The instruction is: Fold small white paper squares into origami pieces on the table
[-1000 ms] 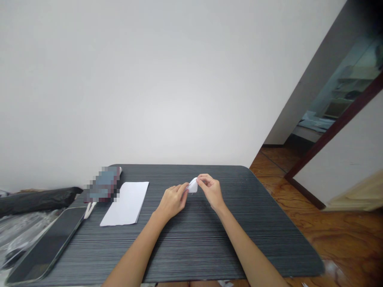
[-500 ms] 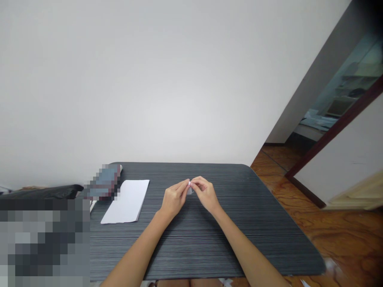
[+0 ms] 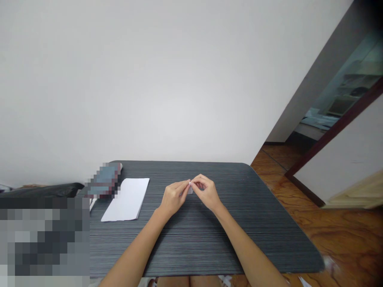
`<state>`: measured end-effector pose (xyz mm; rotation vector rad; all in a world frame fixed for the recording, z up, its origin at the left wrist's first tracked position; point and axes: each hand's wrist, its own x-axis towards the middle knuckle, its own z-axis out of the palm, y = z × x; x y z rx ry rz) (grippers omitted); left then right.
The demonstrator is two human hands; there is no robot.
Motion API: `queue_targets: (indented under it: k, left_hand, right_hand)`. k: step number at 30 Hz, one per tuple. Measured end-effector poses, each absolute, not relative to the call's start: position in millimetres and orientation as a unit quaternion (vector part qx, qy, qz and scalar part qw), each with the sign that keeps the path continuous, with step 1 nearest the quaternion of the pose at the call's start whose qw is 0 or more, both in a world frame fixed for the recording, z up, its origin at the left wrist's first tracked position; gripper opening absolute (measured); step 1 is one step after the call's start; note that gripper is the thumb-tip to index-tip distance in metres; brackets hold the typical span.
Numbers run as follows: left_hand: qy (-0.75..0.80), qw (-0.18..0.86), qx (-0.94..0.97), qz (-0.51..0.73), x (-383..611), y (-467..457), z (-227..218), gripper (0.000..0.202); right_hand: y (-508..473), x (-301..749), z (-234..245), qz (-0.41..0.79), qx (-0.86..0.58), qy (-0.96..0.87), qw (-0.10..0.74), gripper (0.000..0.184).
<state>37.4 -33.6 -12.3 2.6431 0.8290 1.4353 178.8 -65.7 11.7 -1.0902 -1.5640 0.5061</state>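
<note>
Both hands meet over the middle of the dark table, fingertips nearly touching. Between them is a small piece of white paper (image 3: 190,191), mostly covered by the fingers; its exact shape cannot be made out. My left hand (image 3: 174,196) pinches it from the left with thumb and fingers pressed together. From the right, my right hand (image 3: 206,193) pinches the same piece between thumb and index finger, the other fingers curled. To the left of my left hand lies a stack of white paper sheets (image 3: 127,200), flat on the table.
The dark ribbed table (image 3: 191,255) stands against a white wall (image 3: 179,87). A blurred-out object (image 3: 104,180) lies at its back left corner, next to the paper stack. On the right are a wooden floor (image 3: 347,235) and a doorway. White scraps (image 3: 304,281) lie on the floor.
The hands keep their pinch on the small paper, with only a slight shift of the fingers. The whole view has moved a few pixels.
</note>
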Motion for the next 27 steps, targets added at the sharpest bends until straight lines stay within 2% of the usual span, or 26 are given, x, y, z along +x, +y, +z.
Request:
queue_targets:
  k: [8, 14, 18, 22, 27]
  left_hand:
    - [0.273, -0.077, 0.861, 0.422, 38.5, -34.3, -12.6, 0.023]
    - [0.275, -0.139, 0.865, 0.397, 40.5, -36.3, -13.7, 0.022]
    - [0.278, -0.154, 0.862, 0.395, 42.2, -36.8, -15.4, 0.023]
    - [0.279, -0.145, 0.859, 0.404, 42.6, -36.8, -15.8, 0.022]
    - [0.275, -0.055, 0.859, 0.428, 40.9, -36.2, -13.5, 0.02]
  right_hand:
    - [-61.7, 174.5, 3.4, 0.222, -0.497, -0.616, 0.57, 0.008]
    - [-56.6, 172.5, -3.6, 0.376, -0.503, -0.515, 0.583, 0.01]
    - [-57.3, 171.7, -1.1, 0.395, -0.489, -0.504, 0.592, 0.009]
    - [-57.9, 172.4, 0.4, 0.419, -0.486, -0.488, 0.591, 0.01]
    - [-57.3, 178.3, 2.6, 0.416, -0.475, -0.521, 0.574, 0.012]
